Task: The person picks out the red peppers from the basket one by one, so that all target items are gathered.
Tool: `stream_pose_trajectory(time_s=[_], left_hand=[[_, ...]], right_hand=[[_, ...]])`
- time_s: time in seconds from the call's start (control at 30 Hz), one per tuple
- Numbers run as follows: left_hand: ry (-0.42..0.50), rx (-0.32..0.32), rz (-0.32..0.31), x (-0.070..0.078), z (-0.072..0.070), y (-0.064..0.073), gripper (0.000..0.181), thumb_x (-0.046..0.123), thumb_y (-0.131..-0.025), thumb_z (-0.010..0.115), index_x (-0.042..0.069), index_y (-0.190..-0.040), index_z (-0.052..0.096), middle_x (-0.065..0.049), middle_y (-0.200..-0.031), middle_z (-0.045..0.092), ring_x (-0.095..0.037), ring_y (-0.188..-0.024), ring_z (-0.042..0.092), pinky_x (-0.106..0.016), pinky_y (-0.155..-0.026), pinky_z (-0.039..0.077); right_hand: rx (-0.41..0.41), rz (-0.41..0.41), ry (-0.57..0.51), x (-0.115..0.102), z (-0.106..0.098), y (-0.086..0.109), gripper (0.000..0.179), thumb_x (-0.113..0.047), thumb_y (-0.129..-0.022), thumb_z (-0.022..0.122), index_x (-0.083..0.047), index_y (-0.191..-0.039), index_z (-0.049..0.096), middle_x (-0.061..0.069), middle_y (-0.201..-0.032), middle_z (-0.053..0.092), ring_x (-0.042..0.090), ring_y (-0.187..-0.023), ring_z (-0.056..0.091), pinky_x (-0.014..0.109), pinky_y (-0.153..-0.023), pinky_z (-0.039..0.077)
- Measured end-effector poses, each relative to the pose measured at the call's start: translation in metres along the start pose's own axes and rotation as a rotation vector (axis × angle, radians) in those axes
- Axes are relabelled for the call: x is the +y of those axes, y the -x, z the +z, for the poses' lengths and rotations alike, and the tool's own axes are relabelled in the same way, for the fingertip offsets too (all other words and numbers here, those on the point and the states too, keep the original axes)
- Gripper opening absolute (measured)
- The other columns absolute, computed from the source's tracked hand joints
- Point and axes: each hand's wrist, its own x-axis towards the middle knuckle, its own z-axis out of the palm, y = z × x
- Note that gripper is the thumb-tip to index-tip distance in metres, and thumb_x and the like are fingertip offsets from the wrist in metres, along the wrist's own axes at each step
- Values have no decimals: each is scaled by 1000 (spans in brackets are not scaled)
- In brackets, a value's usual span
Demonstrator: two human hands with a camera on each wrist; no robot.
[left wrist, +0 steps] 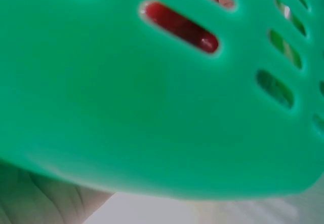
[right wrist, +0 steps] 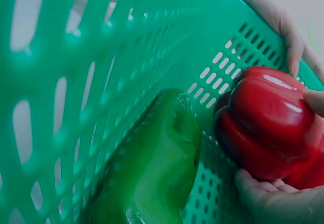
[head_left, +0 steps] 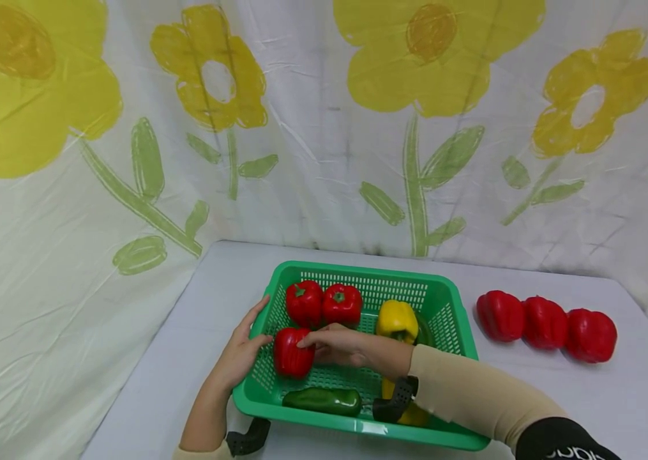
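My right hand (head_left: 341, 345) grips a red bell pepper (head_left: 289, 354) inside the green plastic basket (head_left: 352, 429), near its left wall. In the right wrist view, a thumb and fingers hold that pepper (right wrist: 268, 117) from opposite sides. My left hand (head_left: 241, 354) holds the basket's left rim, its thumb hooked over the edge. Two more red bell peppers (head_left: 342, 304) sit at the back of the basket. A long green pepper (head_left: 324, 400) lies along the front wall. On the basket's right side is a yellow bell pepper (head_left: 396, 318), with more yellow and green partly hidden by my right arm.
Three red bell peppers (head_left: 544, 322) lie in a row on the white tabletop (head_left: 565, 396), right of the basket. Behind the table hangs a white cloth (head_left: 312, 211) printed with yellow flowers. Cloth also covers the left side.
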Motion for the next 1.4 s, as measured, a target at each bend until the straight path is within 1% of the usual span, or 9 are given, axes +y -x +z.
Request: stream_pose_trajectory(time_s=[0.13, 0.27, 0.5, 0.6, 0.73, 0.93, 1.03, 1.27, 1.4], left_hand=[[5, 10, -15, -1, 0, 0, 68, -5, -88, 40, 22, -148, 22, -11, -155, 19, -39, -134, 32, -48, -90, 49], [15, 18, -17, -1, 0, 1, 68, -5, -88, 39, 22, -148, 22, -11, -154, 20, -41, -133, 34, -49, -88, 50], [24, 29, -31, 0, 1, 1, 68, -5, -88, 39, 23, -148, 24, -10, -154, 20, -42, -132, 35, -50, -86, 50], [27, 33, -33, -1, 1, 0, 68, -5, -88, 39, 24, -147, 24, -11, -154, 21, -43, -131, 36, -50, -83, 51], [21, 39, -39, -1, 1, 0, 69, -5, -87, 40, 25, -147, 25, -10, -153, 23, -42, -130, 38, -49, -83, 52], [11, 37, -34, 0, 1, 0, 68, -4, -88, 40, 25, -147, 24, -11, -154, 22, -41, -130, 38, -47, -84, 52], [17, 33, -33, 0, 0, 0, 69, -4, -87, 40, 24, -148, 24, -11, -153, 22, -41, -129, 39, -46, -83, 53], [6, 43, -46, -1, -1, 1, 67, -4, -88, 40, 27, -147, 26, -8, -154, 22, -38, -129, 39, -43, -84, 53], [-14, 39, -23, 1, 0, 1, 68, -4, -87, 41, 23, -147, 25, -9, -154, 21, -36, -132, 36, -42, -89, 50]], right_hand=[[-19, 5, -4, 0, 1, 0, 45, -23, -82, 61, 3, -118, 59, 14, -117, 59, 19, -97, 59, 38, -95, 48], [-73, -4, -12, 0, 1, 1, 50, -26, -83, 55, 1, -126, 51, 14, -119, 57, 21, -97, 58, 38, -92, 50], [-280, -50, -155, -2, -2, 3, 51, -27, -84, 41, -6, -129, 37, 5, -120, 50, 18, -100, 51, 31, -80, 50], [-316, -54, -207, -3, -3, 5, 46, -27, -83, 40, -9, -125, 38, 2, -118, 50, 18, -102, 50, 31, -81, 49], [-278, -50, -216, -4, -3, 7, 39, -32, -84, 39, -13, -118, 43, -1, -114, 53, 17, -101, 50, 31, -83, 48], [-251, -40, -189, -6, -1, 10, 45, -40, -89, 39, -13, -123, 45, -3, -111, 58, 15, -101, 53, 34, -85, 47], [-201, -44, -161, -10, 1, 12, 50, -43, -90, 42, -11, -128, 41, -1, -114, 57, 15, -101, 54, 34, -86, 48], [-33, -53, -81, -25, 5, 26, 64, -49, -89, 46, -8, -136, 33, 9, -128, 51, 21, -106, 53, 37, -88, 49], [-9, -82, -47, -32, 6, 35, 62, -47, -90, 46, -7, -136, 35, 10, -130, 50, 22, -107, 53, 37, -88, 50]])
